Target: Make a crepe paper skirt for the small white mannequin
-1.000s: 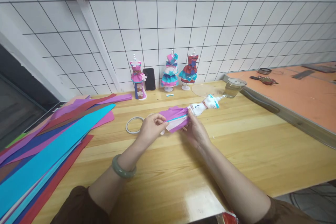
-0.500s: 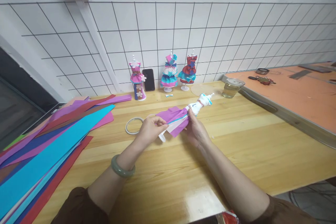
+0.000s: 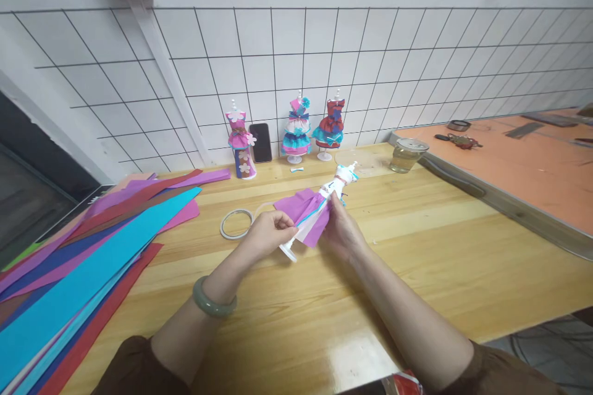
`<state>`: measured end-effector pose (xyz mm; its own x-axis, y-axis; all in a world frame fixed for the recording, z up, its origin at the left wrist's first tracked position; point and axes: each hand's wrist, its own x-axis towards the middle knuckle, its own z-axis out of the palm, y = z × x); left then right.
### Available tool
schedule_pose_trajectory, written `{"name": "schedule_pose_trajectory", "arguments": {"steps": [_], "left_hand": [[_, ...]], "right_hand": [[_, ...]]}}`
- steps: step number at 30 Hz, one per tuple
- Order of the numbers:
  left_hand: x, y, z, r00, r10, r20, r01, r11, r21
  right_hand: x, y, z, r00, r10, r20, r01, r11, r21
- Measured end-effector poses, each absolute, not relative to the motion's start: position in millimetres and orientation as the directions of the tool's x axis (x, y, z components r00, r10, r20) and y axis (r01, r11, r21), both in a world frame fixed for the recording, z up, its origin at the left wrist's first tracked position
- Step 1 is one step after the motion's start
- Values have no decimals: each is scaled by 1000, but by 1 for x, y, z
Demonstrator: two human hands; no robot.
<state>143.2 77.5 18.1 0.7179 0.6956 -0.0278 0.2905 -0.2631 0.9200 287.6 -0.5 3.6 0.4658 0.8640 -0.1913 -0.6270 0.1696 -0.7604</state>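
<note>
A small dress-form mannequin (image 3: 340,180) with a white top and a purple paper skirt (image 3: 296,205) leans tilted above the table, its white base (image 3: 288,252) toward the lower left. My right hand (image 3: 343,228) is closed around its waist and skirt, the thumb lying on the front. With thumb and fingertips, my left hand (image 3: 271,233) pinches the hem of the skirt, where a thin blue strip runs down beside a pale panel. Just left of that hand lies a roll of tape (image 3: 236,236), flat on the wood.
Behind stand three dressed mannequins, one in pink (image 3: 238,139), one layered (image 3: 297,136), one red and blue (image 3: 330,133), beside a phone (image 3: 260,142). Colored paper sheets (image 3: 92,265) cover the left side. A lidded cup (image 3: 407,155) stands right, near an orange-topped surface (image 3: 519,173).
The mannequin has tipped more upright, its top shifting left and its base coming further into view. Both hands keep their hold on it.
</note>
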Motion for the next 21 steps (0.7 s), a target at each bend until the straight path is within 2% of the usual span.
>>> {"name": "schedule_pose_trajectory", "arguments": {"steps": [7, 12, 16, 18, 21], "left_hand": [[136, 80, 22, 825, 555, -105, 340, -338, 878], [123, 80, 49, 866, 483, -132, 337, -366, 868], [114, 80, 68, 906, 372, -201, 347, -383, 856], [114, 82, 67, 887, 423, -182, 358, -384, 851], [119, 83, 58, 815, 574, -79, 333, -352, 875]], "right_hand": [[288, 3, -5, 497, 850, -174, -599, 192, -778], [285, 0, 0, 473, 863, -179, -598, 165, -784], [283, -1, 2, 461, 873, -157, -579, 162, -799], [281, -2, 3, 432, 886, -167, -590, 137, -795], [279, -5, 5, 348, 913, -213, -594, 39, -803]]}}
